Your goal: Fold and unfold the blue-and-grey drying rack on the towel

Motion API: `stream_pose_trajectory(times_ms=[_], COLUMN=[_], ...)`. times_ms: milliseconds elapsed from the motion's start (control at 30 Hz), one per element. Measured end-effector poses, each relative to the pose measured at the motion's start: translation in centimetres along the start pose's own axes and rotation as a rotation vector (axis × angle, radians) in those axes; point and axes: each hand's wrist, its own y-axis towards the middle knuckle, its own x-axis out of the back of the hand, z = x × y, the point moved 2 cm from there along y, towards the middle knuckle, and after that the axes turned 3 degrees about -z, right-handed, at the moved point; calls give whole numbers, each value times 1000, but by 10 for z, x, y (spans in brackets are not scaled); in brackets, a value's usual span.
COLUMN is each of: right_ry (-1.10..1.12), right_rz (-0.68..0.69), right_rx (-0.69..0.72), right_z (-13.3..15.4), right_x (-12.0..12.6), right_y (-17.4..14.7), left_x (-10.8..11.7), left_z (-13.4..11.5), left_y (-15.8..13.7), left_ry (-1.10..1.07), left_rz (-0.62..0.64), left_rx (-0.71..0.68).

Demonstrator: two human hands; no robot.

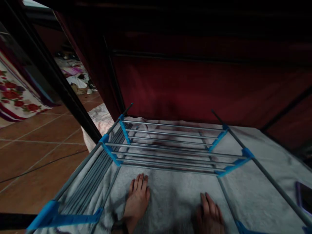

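My left hand [137, 197] lies with its fingers stretched on the grey cloth [168, 198], inside the frame of a rack of grey tubes and blue plastic brackets [113, 154]. Lower right, my right hand [210, 215] is also over the cloth, fingers extended and slightly apart. Neither hand holds anything. Beyond both hands, two groups of crossbars [174, 150] span the rack between its blue brackets. Several loose grey tubes [94, 180] lie bundled under the rack's left side. A dark band is around my left wrist.
A dark red wooden panel [190, 91] rises behind the rack. A dark post [60, 84] slants along the left. Beyond it are brown floor tiles [44, 146], a thin cable [48, 162] and a floral cloth [19, 94]. A phone [304, 196] lies at the right edge.
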Motion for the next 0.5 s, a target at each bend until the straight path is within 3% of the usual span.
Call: stream_pose_trajectory(times_ms=[67,133,500], right_ry=[-63,-108,22], right_rz=[20,44,43], right_rx=[79,69,-226], right_z=[2,6,21], right_x=[6,10,18], right_y=[3,7,24], left_x=[-3,-4,1], left_z=[1,1,0], left_y=[1,2,12], left_ry=[-33,-55,-15], left_rz=[22,28,18], left_rx=[11,16,-8])
